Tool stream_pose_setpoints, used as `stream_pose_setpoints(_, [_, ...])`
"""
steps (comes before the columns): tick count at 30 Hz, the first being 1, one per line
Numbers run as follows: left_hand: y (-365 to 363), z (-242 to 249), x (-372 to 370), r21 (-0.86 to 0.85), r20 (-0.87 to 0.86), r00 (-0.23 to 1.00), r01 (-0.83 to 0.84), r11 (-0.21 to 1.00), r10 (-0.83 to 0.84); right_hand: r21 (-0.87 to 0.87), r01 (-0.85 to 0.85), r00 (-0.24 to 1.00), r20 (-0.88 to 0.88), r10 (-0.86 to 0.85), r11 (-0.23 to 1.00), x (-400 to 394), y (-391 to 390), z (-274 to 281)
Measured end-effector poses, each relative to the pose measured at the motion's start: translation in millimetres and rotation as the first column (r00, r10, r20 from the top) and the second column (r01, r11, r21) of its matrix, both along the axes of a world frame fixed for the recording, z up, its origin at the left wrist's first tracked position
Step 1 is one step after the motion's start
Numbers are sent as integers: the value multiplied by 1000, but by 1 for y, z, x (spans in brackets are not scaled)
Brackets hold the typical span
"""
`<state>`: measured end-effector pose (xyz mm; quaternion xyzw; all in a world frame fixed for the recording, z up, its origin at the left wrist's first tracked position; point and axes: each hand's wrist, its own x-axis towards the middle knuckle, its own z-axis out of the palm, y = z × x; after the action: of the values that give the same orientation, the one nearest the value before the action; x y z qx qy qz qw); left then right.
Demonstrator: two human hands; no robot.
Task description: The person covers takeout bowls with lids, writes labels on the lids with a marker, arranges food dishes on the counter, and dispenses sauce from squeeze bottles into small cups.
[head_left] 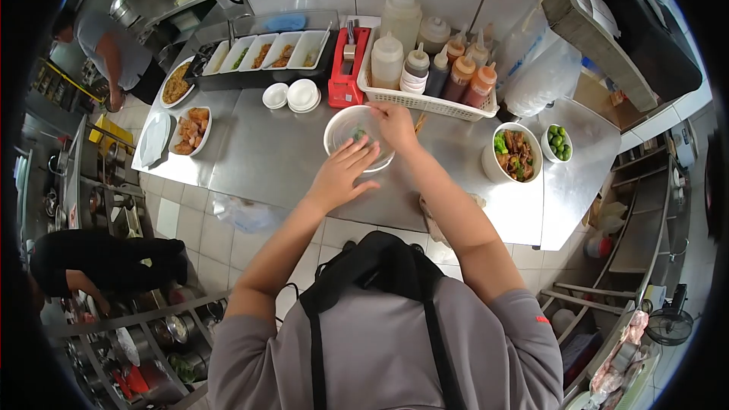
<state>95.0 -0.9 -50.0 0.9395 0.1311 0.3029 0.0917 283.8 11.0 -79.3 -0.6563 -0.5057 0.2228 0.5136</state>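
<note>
A round white bowl (328,137) stands on the steel counter in front of me, with what looks like a clear lid (348,126) over its top. Something green shows under it, partly hidden by my fingers. My left hand (343,171) lies over the lid's near side, fingers stretched out and flat. At the far right rim, the fingers of my right hand (396,127) are bent and pressed together on the lid's edge. Wooden chopsticks (420,123) lie just beyond that hand.
Behind the bowl are a red device (348,68) and a basket (425,100) of sauce bottles. Small white dishes (303,96) and topping trays (277,52) stand left. A food-filled bowl (515,153) and green limes (560,143) sit right. Two other people work at left.
</note>
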Motion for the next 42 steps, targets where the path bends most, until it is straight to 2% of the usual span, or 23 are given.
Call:
stream_pose_setpoints(1, [1,1,-6,-22,-17,999,45,999,-45,-24,-61,998,18,62,998,3,1,4])
stream_pose_setpoints(4, [0,-21,-18,144,12,1000,-11,990,9,-21,-218,973,69,219,976,1,5,13])
stream_pose_setpoints(7, [-37,-11,-3,85,33,972,-237,968,235,175,-46,993,117,25,983,-7,2,35])
stream_pose_setpoints(10, [-54,1,16,-48,-30,941,-339,940,338,156,187,933,282,-225,970,-5,-32,48])
stream_pose_setpoints(12, [-56,17,24,-217,-42,960,-278,936,276,-141,304,903,360,-237,942,-4,-68,57])
stream_pose_setpoints(14, [-55,24,25,-395,-14,982,-177,901,187,-450,185,956,289,-53,873,-5,-101,62])
stream_pose_setpoints(15, [-48,25,24,-617,-41,994,-102,780,97,-453,153,966,258,-35,878,-8,-108,59])
stream_pose_setpoints(18, [-34,28,23,-916,45,990,-13,402,133,-448,47,987,159,28,893,-10,-117,41])
stream_pose_setpoints(19, [-27,41,22,-859,-124,983,-173,483,133,-432,8,990,130,53,902,-7,-117,34])
stream_pose_setpoints(20, [-16,43,23,-669,-112,979,-201,715,170,-412,-30,992,102,79,911,-5,-115,34])
stream_pose_setpoints(21, [-5,43,24,-419,-90,975,-220,881,201,-386,-40,984,145,103,922,-4,-113,36])
stream_pose_setpoints(22, [4,42,24,-133,-61,973,-229,964,222,-362,-51,974,186,126,931,-5,-112,44])
stream_pose_setpoints(23, [17,31,27,-312,-94,985,-170,935,147,-339,-63,962,229,148,939,-5,-110,49])
stream_pose_setpoints(25, [40,11,35,-631,-113,994,-63,773,-11,-254,-5,926,365,101,967,-6,-97,42])
stream_pose_setpoints(28, [49,4,33,-785,-192,976,-94,612,-98,-53,84,856,516,-45,995,-15,-89,39])
stream_pose_setpoints(29, [47,5,32,-857,-144,989,-114,503,-22,29,110,829,549,-108,993,-18,-87,40])
stream_pose_setpoints(31, [39,3,28,-961,-76,986,-112,253,146,124,52,770,627,-119,991,-14,-83,46])
stream_pose_setpoints(32, [41,0,26,-983,-75,987,-98,155,144,165,19,738,663,-125,986,-12,-84,49])
stream_pose_setpoints(34, [48,-5,23,-997,-66,988,-61,-42,143,348,-88,773,615,-157,933,-7,-86,63])
stream_pose_setpoints(38, [47,-6,20,-993,-23,995,-34,110,99,549,-151,809,547,-217,822,7,-103,106])
stream_pose_setpoints(40, [47,-8,23,-987,-52,987,-74,145,152,548,-56,827,494,-269,835,22,-110,120])
stream_pose_setpoints(41, [47,-6,22,-960,-77,987,-111,256,139,498,83,935,262,-241,863,27,-110,119])
stream_pose_setpoints(42, [47,-5,19,-920,-104,986,-145,365,129,410,203,974,7,-226,889,32,-108,114])
